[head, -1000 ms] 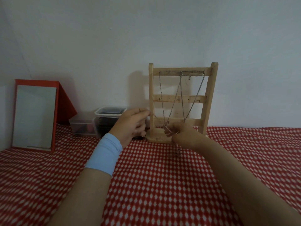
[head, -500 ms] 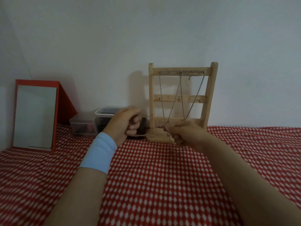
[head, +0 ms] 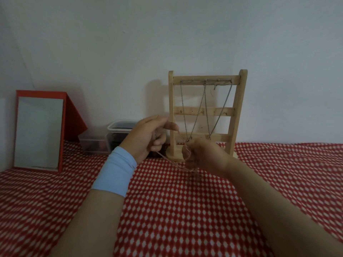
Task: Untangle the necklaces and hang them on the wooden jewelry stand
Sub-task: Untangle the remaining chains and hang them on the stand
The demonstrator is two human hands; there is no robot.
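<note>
Left hand (head: 144,138), right hand (head: 206,156): pinch grips on loose chain (head: 163,155), near stand (head: 171,108) base

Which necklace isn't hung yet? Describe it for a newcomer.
Start at the wooden jewelry stand by the wall. Before its base, a thin chain runs between left hand and right hand. Unlike the necklaces draped from the top rail, only fingers hold it.

The right hand (head: 206,156) is blurring, hiding its fingertips and the stand (head: 235,108) base at 6 o'clock. The chain (head: 181,137) is running too fine to follow, perhaps knotted. The left hand (head: 146,138) is covering the box (head: 118,125) at 3 o'clock. Forearms (head: 89,219) are running off the bottom edge.
</note>
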